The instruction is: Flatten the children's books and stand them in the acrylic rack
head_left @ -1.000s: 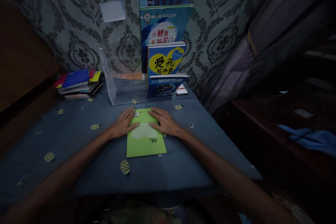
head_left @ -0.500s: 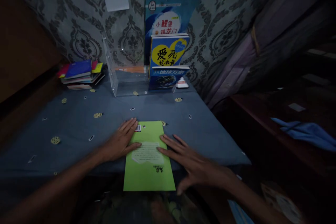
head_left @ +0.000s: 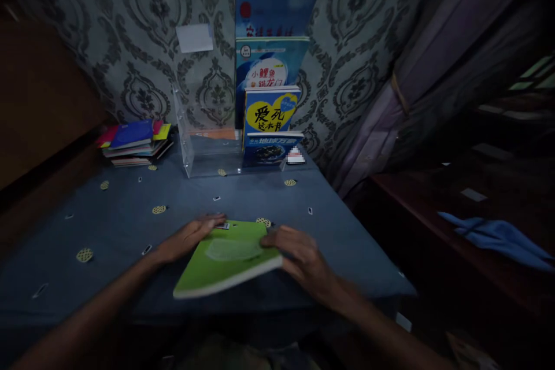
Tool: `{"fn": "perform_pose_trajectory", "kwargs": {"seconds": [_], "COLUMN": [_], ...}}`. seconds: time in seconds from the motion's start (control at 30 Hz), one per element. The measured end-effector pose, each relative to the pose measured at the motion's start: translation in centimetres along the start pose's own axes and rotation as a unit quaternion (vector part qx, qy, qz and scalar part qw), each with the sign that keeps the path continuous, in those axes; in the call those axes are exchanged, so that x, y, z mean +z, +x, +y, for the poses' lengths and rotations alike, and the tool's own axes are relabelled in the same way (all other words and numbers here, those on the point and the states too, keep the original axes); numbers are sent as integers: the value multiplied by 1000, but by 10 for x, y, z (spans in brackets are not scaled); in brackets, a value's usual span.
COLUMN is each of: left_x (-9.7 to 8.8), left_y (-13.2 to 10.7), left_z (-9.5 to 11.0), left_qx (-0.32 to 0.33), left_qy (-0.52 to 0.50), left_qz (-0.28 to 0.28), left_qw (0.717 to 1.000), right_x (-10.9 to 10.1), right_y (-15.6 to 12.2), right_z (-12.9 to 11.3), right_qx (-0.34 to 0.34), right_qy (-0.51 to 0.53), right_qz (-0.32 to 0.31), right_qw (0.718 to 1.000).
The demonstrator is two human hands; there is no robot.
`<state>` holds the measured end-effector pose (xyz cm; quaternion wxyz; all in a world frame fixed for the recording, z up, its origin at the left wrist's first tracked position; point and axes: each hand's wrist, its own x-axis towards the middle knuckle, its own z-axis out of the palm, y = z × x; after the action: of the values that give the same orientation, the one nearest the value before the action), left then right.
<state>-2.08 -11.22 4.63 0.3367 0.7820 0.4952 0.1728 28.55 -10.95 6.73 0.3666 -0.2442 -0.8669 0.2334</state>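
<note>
A lime-green book (head_left: 236, 269) with a pale text patch and a barcode sits at the front of the table, tilted so that the thick edge of its pages faces me. My right hand (head_left: 303, 257) is closed on the book's right edge, thumb over the cover and the other fingers bent at the side. At the far left corner, beside the barcode, my left hand (head_left: 193, 237) holds the book's edge, its fingers close together. The undersides of both grips are hidden.
A clear acrylic rack (head_left: 186, 153) stands at the back, with several blue upright books (head_left: 271, 113) at its right side. Left of it lies a stack of books (head_left: 136, 141). A patterned cloth (head_left: 130, 214) covers the table; a purple curtain (head_left: 373, 121) hangs on the right.
My right hand has gone from spread fingers to a grip on the book's right edge. The book's near end has risen and swung left. My view has tilted up slightly.
</note>
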Motion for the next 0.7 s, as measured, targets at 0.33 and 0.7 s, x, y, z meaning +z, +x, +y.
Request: {"fn": "perform_pose_trajectory", "kwargs": {"seconds": [0.33,0.7], "left_x": [5,-1], "left_y": [33,52], "left_z": [7,7], "left_qx": [9,-124], "left_qy": [-132,206], "left_qz": [171,84], "left_qw": [976,967], "right_x": [25,16], "right_y": [48,53], "right_z": [68,91], "right_qx": [189,314], "right_qy": [162,-135], "right_qz": [78,-4], "right_qw": [965,940]}}
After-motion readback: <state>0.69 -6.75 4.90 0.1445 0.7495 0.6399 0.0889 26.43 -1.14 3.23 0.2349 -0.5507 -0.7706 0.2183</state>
